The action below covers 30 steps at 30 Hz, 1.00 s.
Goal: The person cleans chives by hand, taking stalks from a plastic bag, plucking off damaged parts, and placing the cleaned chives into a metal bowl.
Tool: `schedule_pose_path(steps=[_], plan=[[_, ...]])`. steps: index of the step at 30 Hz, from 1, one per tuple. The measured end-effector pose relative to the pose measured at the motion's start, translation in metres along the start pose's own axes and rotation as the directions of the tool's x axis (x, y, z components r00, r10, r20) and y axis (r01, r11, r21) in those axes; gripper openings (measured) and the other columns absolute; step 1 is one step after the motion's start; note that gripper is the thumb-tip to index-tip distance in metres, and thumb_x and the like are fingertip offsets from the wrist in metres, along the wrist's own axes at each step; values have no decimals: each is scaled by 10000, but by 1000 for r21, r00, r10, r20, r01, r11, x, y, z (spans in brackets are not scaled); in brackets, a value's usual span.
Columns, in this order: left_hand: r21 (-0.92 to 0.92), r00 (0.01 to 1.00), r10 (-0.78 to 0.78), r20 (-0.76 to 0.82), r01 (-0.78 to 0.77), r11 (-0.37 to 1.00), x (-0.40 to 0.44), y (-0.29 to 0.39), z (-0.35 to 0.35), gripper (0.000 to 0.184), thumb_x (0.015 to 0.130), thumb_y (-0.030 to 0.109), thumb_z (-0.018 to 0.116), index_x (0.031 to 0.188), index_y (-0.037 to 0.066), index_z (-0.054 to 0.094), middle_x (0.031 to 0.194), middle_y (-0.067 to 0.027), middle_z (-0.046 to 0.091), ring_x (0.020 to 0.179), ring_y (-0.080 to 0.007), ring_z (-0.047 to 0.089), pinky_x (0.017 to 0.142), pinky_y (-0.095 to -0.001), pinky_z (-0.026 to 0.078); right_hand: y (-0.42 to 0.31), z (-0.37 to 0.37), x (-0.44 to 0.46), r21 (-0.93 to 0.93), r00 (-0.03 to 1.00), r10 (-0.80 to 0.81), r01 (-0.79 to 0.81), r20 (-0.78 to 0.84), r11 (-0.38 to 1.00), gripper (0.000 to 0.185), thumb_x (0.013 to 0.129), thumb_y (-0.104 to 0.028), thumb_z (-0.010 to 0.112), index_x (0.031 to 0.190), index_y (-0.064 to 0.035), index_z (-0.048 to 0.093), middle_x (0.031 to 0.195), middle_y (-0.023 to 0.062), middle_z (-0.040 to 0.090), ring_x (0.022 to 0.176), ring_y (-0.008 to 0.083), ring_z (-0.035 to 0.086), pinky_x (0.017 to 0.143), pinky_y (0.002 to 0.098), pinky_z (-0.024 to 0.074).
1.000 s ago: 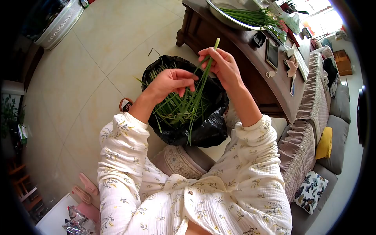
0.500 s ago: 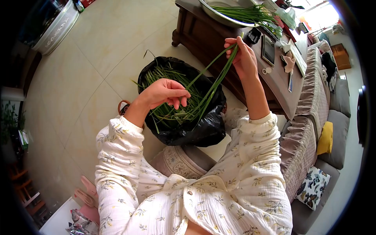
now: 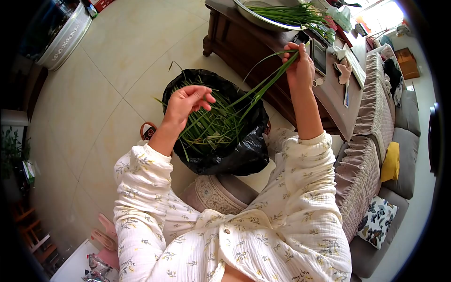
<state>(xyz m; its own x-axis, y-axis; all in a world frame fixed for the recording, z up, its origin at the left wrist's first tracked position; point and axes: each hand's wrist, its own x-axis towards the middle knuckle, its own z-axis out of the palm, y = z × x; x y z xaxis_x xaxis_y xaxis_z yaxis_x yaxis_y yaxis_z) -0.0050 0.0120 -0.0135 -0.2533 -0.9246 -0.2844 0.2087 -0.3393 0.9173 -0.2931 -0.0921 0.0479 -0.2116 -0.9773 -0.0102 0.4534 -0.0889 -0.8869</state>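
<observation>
My right hand [image 3: 300, 66] is raised over the table's near edge, its fingers pinched round the ends of a few long garlic chives [image 3: 270, 84]. Their green leaves hang down to the left, over the bag. Above the bag's left part is my left hand [image 3: 190, 103], with fingers curled in towards the thumb; whatever they hold, if anything, is too small to make out. A black plastic bag [image 3: 239, 155] stands open on the floor between my legs, with a heap of loose chives [image 3: 216, 124] inside.
On the dark wooden table [image 3: 263, 49] rests a metal basin [image 3: 249, 18] with more chives [image 3: 286, 13] laid across it. A phone [image 3: 318, 56] and small items lie beside it. The sofa [image 3: 359, 183] runs along the right. A white bin [image 3: 75, 263] stands at lower left.
My left hand has moved left and up, away from the leaf it was at, which now hangs free. My right hand has shifted slightly right with the chives.
</observation>
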Motion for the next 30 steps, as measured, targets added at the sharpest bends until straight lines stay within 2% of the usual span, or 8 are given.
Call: schedule_pose_path(steps=[2, 5, 8, 10, 13, 19, 26, 30], plan=[[412, 998, -10, 70, -19, 911, 1, -9, -8, 281, 897, 177, 584, 1096, -20, 607, 916, -91, 676, 676, -124, 646, 631, -250, 500, -1, -3, 1, 11, 1000, 6, -6, -4, 1000, 330, 974, -249, 455, 921, 31, 621, 799, 102, 637, 634, 134, 578, 561, 253, 499], [951, 887, 395, 240, -297, 89, 1, -61, -21, 328, 896, 167, 573, 1165, -21, 568, 1045, -107, 648, 627, -115, 634, 609, -244, 490, -2, -3, 0, 7, 1000, 12, -12, -5, 1000, 331, 975, -245, 450, 927, 35, 619, 808, 108, 636, 641, 138, 578, 563, 254, 498], [670, 985, 147, 91, -170, 723, -2, -31, 5, 355, 916, 188, 545, 1207, -15, 539, 1110, -106, 619, 592, -103, 611, 561, -245, 484, 3, 0, 1, 35, 999, 38, -38, 9, 999, 331, 976, -242, 446, 933, 38, 617, 812, 110, 635, 644, 141, 578, 567, 258, 499], [318, 992, 16, 123, -54, 947, 5, -29, 16, 353, 942, 222, 516, 1201, -16, 545, 1089, -102, 626, 573, -97, 592, 545, -229, 475, 3, 3, -1, 46, 999, 52, -52, 12, 998, 330, 977, -241, 444, 937, 39, 615, 814, 110, 634, 646, 142, 578, 569, 261, 499], [20, 974, -19, 226, 15, 1000, 6, -22, 30, 324, 955, 225, 496, 1165, -10, 571, 1014, -84, 648, 539, -86, 567, 527, -205, 457, 5, 10, -3, 52, 998, 62, -63, 18, 997, 329, 978, -238, 440, 943, 40, 612, 817, 110, 631, 649, 144, 577, 572, 265, 499], [40, 923, -68, 379, 57, 998, 1, -12, 30, 226, 932, 185, 545, 1016, -6, 633, 766, -47, 654, 537, -70, 549, 511, -187, 439, -1, 1, 6, 74, 999, 29, -26, -30, 997, 330, 981, -232, 430, 947, 44, 607, 821, 122, 629, 653, 159, 573, 569, 273, 494], [-81, 991, -8, 137, 20, 997, 4, -26, 19, 229, 940, 202, 532, 929, 1, 641, 721, -57, 654, 502, -71, 545, 493, -185, 415, -5, -9, 11, 101, 996, -30, 39, -88, 994, 342, 984, -239, 425, 939, 53, 598, 815, 133, 625, 650, 171, 572, 563, 278, 491], [234, 991, -91, 102, 65, 970, 6, -32, 11, 283, 907, 244, 582, 1005, -18, 627, 906, -113, 680, 554, -96, 589, 525, -219, 441, -8, -16, 17, 152, 993, -43, 60, -113, 987, 351, 985, -243, 422, 933, 57, 595, 814, 142, 623, 648, 178, 571, 561, 282, 490]])
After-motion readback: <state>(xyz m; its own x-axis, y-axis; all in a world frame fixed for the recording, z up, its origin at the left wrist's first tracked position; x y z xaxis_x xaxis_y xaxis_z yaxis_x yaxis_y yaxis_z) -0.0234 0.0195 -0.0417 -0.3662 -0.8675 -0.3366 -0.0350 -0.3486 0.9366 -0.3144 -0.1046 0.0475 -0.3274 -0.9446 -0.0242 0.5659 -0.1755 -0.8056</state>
